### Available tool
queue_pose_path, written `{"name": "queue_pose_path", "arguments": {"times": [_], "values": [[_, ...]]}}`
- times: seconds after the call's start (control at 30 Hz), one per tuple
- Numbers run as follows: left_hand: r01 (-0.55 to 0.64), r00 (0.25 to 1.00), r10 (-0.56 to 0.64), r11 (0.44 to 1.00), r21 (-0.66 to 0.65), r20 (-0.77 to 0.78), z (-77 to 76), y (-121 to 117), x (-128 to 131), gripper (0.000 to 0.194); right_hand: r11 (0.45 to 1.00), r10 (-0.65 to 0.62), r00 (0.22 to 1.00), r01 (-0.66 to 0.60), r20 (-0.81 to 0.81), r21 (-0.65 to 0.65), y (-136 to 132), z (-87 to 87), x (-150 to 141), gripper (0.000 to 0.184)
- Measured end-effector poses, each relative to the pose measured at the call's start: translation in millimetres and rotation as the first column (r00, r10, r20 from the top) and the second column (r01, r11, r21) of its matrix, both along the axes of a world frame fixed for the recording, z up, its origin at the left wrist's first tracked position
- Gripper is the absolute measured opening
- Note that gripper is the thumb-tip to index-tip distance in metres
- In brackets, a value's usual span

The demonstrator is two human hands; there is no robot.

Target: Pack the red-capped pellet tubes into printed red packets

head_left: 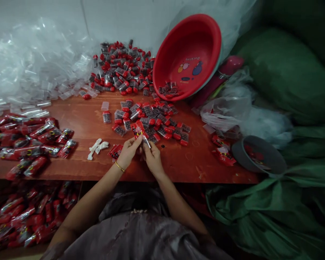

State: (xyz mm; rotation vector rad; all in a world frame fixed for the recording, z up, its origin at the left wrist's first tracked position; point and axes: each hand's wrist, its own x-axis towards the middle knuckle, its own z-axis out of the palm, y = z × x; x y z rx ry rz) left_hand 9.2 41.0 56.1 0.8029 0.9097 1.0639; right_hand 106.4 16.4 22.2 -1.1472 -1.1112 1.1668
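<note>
My left hand and my right hand meet near the table's front edge, both closed on a small red printed packet. My left thumb presses on the packet's face, while the right fingers pinch its lower right end. What is inside the packet, if anything, is hidden. Just beyond my hands lies a loose group of small clear containers with red caps and dark contents. Flat red packets rest beside my left hand. Further left are two crumpled white pieces, perhaps finger covers.
Filled red packets are heaped at the left, with more in a box below. Clear empty containers and capped ones pile up behind. A red basin leans at the back. A grey bowl stands right.
</note>
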Motion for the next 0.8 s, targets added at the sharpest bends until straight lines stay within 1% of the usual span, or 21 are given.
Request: {"name": "queue_pose_path", "arguments": {"times": [0.07,0.13,0.23,0.3,0.37,0.43,0.47,0.53,0.6,0.67,0.8], "values": [[-0.001,1.0,0.002,1.0,0.017,-0.027,-1.0,1.8,-1.3,0.043,1.0,0.001,1.0,-0.001,0.009,0.002,2.3,-1.1,0.3,0.03],[0.012,0.998,-0.012,1.0,0.001,-0.057,-3.2,2.8,-2.6,0.043,1.0,-0.001,1.0,0.001,-0.027,-0.021,3.3,-2.3,0.2,0.031],[0.092,0.994,-0.094,0.995,-0.034,-0.064,-4.3,4.7,-5.6,0.043,0.998,0.025,0.994,-0.031,-0.111,-0.049,4.5,-3.0,0.3,0.032],[0.124,0.991,-0.125,0.992,-0.029,-0.043,-1.3,7.4,-8.7,0.041,0.996,0.076,0.988,-0.083,-0.137,-0.042,5.4,-1.6,1.5,0.033],[0.074,0.997,-0.074,0.997,0.006,0.002,4.3,10.9,-11.7,0.038,0.989,0.139,0.981,-0.143,-0.138,-0.025,6.2,0.9,3.6,0.033],[0.011,0.999,-0.013,0.999,0.039,0.038,9.7,14.0,-13.5,0.035,0.984,0.175,0.978,-0.177,-0.116,-0.007,7.1,3.1,6.1,0.035],[0.003,0.999,-0.005,0.999,0.048,0.042,11.4,15.1,-13.8,0.034,0.985,0.174,0.98,-0.175,-0.102,-0.002,7.9,3.8,7.3,0.035],[0.035,0.999,-0.036,0.998,0.056,0.022,11.2,16.2,-13.0,0.034,0.991,0.136,0.988,-0.136,-0.071,0.009,11.6,4.1,9.4,0.033],[0.049,0.999,-0.049,0.997,0.067,0.005,6.9,16.6,-10.9,0.035,0.996,0.094,0.995,-0.093,-0.045,0.014,18.6,3.3,10.6,0.03],[0.032,0.999,-0.032,0.996,0.078,-0.004,0.8,16.7,-8.7,0.036,0.998,0.068,0.997,-0.068,-0.031,0.004,28.2,1.9,10.8,0.031],[0.016,1.0,-0.016,0.999,0.041,0.009,-6.9,17.6,-6.2,0.035,0.999,-0.022,0.999,0.022,-0.033,-0.027,43.7,-2.7,8.5,0.039]]}}
